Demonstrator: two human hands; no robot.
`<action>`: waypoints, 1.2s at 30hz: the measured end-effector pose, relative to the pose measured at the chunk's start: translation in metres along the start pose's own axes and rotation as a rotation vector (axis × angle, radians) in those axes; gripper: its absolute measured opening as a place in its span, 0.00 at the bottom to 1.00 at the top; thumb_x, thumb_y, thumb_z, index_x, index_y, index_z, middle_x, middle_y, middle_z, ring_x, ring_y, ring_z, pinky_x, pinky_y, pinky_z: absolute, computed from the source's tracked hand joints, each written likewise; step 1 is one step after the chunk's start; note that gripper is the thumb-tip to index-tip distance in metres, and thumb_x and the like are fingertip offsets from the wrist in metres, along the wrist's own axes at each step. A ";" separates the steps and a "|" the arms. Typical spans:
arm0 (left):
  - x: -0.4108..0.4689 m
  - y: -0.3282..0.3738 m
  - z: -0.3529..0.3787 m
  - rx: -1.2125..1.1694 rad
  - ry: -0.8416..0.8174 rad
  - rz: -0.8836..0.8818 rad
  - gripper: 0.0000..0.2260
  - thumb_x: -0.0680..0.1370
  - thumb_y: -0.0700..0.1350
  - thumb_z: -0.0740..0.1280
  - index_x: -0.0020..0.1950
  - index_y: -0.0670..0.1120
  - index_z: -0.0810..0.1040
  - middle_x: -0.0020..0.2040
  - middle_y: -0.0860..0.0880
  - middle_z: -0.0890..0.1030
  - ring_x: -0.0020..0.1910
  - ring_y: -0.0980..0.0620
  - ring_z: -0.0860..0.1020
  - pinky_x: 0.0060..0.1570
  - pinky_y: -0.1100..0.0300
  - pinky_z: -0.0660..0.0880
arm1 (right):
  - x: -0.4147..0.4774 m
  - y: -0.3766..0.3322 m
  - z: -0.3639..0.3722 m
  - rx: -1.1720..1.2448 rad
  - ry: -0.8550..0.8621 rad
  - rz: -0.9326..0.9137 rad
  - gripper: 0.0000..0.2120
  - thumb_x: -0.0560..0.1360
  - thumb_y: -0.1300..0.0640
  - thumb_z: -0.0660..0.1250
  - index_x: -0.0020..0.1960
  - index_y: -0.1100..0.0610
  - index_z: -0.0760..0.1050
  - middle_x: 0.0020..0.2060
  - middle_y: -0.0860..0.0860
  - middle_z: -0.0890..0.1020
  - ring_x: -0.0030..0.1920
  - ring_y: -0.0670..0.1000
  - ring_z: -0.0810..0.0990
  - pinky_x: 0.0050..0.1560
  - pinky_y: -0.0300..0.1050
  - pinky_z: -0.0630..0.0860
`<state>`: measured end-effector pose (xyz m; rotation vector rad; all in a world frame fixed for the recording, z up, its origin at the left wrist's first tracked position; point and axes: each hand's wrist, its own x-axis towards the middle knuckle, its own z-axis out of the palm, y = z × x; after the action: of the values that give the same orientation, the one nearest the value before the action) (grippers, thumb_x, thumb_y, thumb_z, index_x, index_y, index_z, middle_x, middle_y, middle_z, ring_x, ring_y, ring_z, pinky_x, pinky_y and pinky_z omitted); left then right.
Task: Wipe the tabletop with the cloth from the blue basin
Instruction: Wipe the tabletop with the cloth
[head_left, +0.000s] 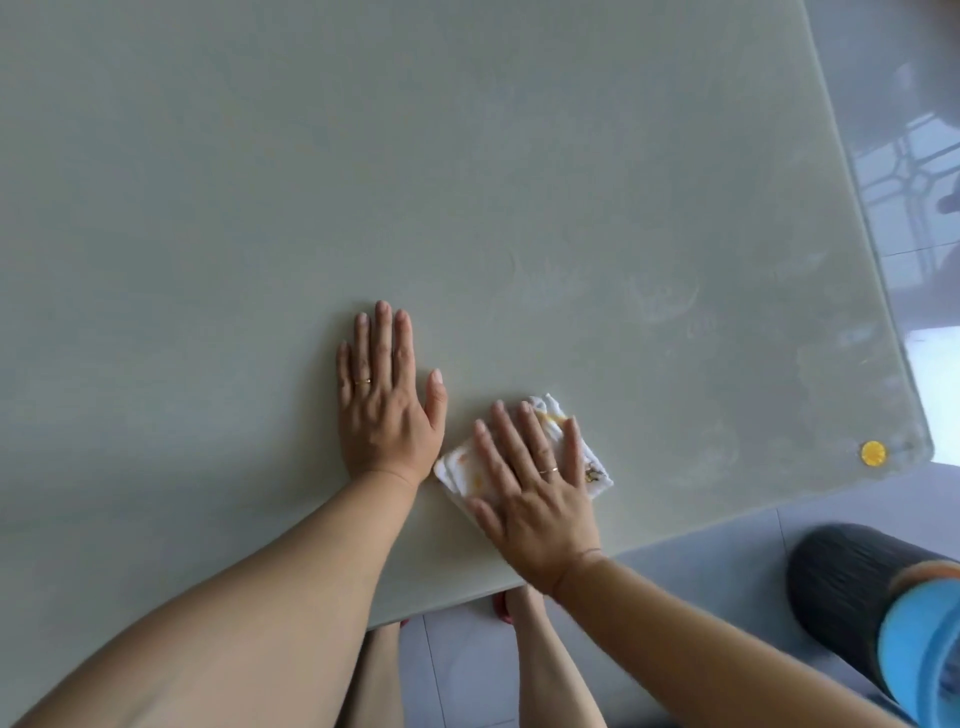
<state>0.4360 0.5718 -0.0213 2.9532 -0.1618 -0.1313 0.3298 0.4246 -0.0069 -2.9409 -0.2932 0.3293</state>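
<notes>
folded white cloth (460, 467), flat on tabletop (467, 182)

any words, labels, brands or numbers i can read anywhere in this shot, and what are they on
No readable text anywhere.
cloth: yellow patches and a small dark motif near one edge, too blurred to tell whether it holds letters.
yellow disc at the tabletop corner: no writing can be made out.
blue basin: no label shows.
</notes>
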 end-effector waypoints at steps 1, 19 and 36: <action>0.000 0.000 0.000 0.002 0.002 -0.001 0.29 0.78 0.53 0.53 0.77 0.42 0.58 0.77 0.43 0.58 0.76 0.43 0.56 0.74 0.46 0.53 | 0.007 0.018 -0.005 -0.024 -0.008 -0.129 0.32 0.77 0.39 0.54 0.76 0.52 0.54 0.76 0.52 0.57 0.76 0.55 0.52 0.71 0.67 0.52; 0.001 0.001 -0.001 -0.006 0.011 -0.007 0.27 0.78 0.50 0.53 0.76 0.42 0.60 0.76 0.42 0.61 0.76 0.44 0.58 0.73 0.47 0.54 | 0.131 0.107 -0.040 -0.032 0.062 0.204 0.30 0.77 0.40 0.49 0.76 0.50 0.53 0.76 0.50 0.56 0.76 0.52 0.51 0.73 0.60 0.43; 0.002 0.002 -0.005 -0.034 -0.069 -0.007 0.27 0.78 0.49 0.53 0.76 0.40 0.59 0.76 0.42 0.60 0.76 0.42 0.58 0.73 0.46 0.54 | 0.194 0.066 -0.043 0.099 0.138 0.687 0.28 0.80 0.44 0.46 0.77 0.51 0.45 0.77 0.51 0.47 0.76 0.53 0.42 0.73 0.59 0.38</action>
<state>0.4386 0.5706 -0.0160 2.9172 -0.1563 -0.2351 0.5367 0.3956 -0.0168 -2.8476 0.7418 0.2072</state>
